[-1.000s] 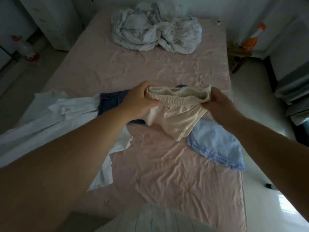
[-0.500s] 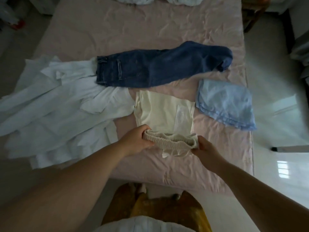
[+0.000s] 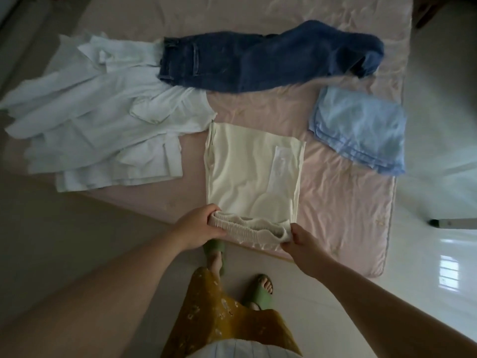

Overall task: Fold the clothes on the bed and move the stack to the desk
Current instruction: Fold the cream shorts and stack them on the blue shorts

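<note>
a view from a head-worn camera looks straight down at the foot end of a pink bed (image 3: 343,202), and every place here is given relative to a pair of cream shorts (image 3: 251,171) spread flat on it. the left hand (image 3: 200,229) has its fingers curled over the gathered elastic waistband (image 3: 249,229) at its left end, and the right hand (image 3: 302,241) pinches the same waistband at its right end; both are closed on the cloth, neither is slack. the waistband runs left to right along the edge of the bed nearest the person, and the body of the shorts stretches straight away from the two grips toward the head of the bed, so its long axis points away from the person and any fold would likely carry the waistband forward over it or bring one side across the other. both hands sit equally close to the shorts, one at each corner. beyond the shorts, at their far end, dark blue jeans (image 3: 263,60) lie crosswise. to the left of the shorts a heap of white clothes (image 3: 103,125) is spread loosely, just beside their upper left corner. to the right, apart from the shorts, sits a folded light blue garment (image 3: 361,127). compared with half a second ago the shorts lie a little flatter and longer on the sheet, the hands hold the waistband at the bed's near edge as they did, and the camera has tipped further down, so green sandals (image 3: 258,293) now show on the floor below the shorts.
</note>
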